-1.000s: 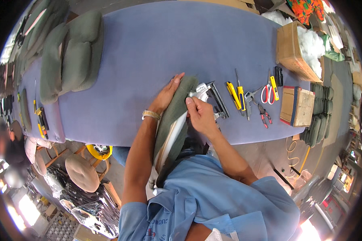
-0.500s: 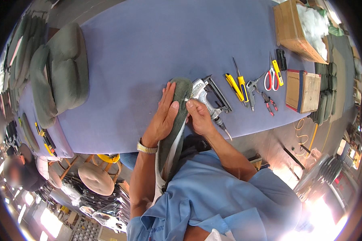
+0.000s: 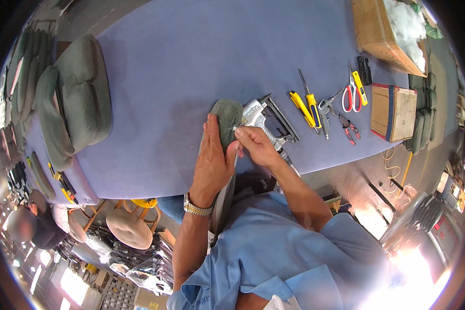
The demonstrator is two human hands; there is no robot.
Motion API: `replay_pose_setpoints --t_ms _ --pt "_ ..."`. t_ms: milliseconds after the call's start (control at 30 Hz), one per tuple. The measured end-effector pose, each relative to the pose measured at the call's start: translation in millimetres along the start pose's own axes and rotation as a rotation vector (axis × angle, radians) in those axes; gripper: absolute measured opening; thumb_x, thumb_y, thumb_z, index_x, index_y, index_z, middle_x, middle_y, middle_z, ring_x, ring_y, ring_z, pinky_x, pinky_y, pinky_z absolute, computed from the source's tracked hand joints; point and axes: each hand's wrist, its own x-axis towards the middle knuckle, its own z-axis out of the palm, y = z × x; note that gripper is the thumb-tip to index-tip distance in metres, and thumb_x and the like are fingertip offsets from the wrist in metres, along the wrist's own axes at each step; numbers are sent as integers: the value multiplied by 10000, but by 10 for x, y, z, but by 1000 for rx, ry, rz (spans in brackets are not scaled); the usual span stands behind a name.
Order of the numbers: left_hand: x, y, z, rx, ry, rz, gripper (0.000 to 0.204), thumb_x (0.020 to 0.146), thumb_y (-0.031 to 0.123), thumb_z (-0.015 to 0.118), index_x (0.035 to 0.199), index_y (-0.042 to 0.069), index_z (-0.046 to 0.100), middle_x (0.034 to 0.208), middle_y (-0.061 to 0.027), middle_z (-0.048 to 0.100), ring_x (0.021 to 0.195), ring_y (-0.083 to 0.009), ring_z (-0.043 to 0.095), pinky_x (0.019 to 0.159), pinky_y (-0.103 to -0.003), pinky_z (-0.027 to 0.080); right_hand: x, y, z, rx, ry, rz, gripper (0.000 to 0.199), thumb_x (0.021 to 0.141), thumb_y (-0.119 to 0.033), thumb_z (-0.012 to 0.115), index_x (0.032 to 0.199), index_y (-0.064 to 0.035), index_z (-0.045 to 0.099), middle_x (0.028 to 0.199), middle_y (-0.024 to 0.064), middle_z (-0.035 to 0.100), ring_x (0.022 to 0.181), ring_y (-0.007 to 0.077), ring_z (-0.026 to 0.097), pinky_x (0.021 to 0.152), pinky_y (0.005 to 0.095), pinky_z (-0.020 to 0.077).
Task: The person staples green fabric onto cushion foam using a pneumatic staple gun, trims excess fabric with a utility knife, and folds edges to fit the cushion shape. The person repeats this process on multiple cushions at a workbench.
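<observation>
Grip: your left hand (image 3: 213, 161) lies flat and open, palm down, pressing the green upholstered pad (image 3: 225, 120); your right hand (image 3: 257, 145) pinches the pad's right edge between thumb and fingertips, closed on the fabric.
Pad: it stands at the near edge of the blue table (image 3: 181, 62), its rounded end away from you, its long axis running from your chest out onto the table.
Relation: the rounded end lies just ahead of both hands; the left covers the pad's near middle, the right works the side seam.
Staple gun: the silver pneumatic stapler (image 3: 267, 121) lies just right of the pad, touching or nearly touching your right hand, which is the nearer one.
Further out: yellow screwdrivers (image 3: 306, 106), red scissors (image 3: 350, 93), pliers (image 3: 348, 127), a cardboard box (image 3: 380, 31), stacked green cushions (image 3: 72, 98).
</observation>
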Motion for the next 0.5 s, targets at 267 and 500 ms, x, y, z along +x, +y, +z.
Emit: replay_pose_setpoints --t_ms 267,500 --pt "-17 98 95 179 92 -6 771 1030 309 610 1581 -90 246 1583 -326 389 1467 -474 397 1159 -490 419 -292 -165 -428 -610 412 -67 213 959 -97 691 1156 -55 622 938 142 662 805 252 678 785 372 585" --pt "-4 67 186 182 148 2 743 1030 304 600 1570 -78 261 1556 -341 412 1440 -506 412 1110 -524 465 -127 406 -411 -1178 409 4 973 766 20 754 1590 -238 305 1155 209 538 1019 463 629 906 541 543"
